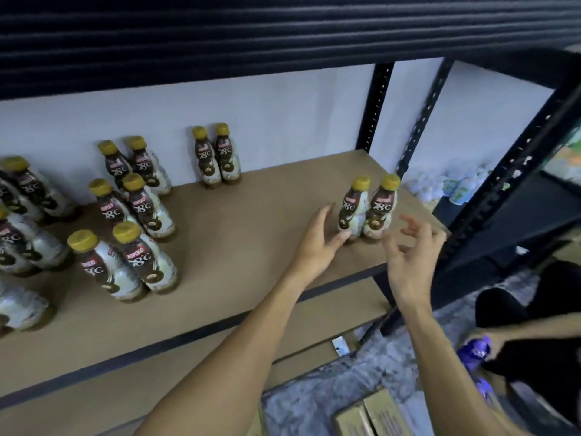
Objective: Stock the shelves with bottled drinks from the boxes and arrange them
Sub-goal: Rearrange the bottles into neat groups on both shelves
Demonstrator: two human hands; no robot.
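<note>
The left hand [317, 247] reaches over the front edge of the brown shelf [251, 221] with its fingers straight and spread, gripping nothing. Its fingertips lie at the foot of the nearer coffee bottle [352, 209], touching it or only just short of it; the blur leaves that unsettled. On the far side of that bottle from the left hand, pressed against it, stands a second coffee bottle [382, 206]. Both are upright with yellow caps, and both lie between the two hands. The right hand [412, 256] hovers just to the right of this pair, fingers loosely curled and empty, clear of the second bottle. Well away to the left of the left hand stand more of the same bottles in pairs [135, 215], and farther back from it, against the pale wall, one more pair [217, 158]. Beyond both hands rises a black perforated post [375, 105] of the rack. Below both forearms, on the grey floor, lies a cardboard box [371, 416]. To the right of the right forearm another person's arm [540, 322] reaches in with a purple bottle [473, 352].
</note>
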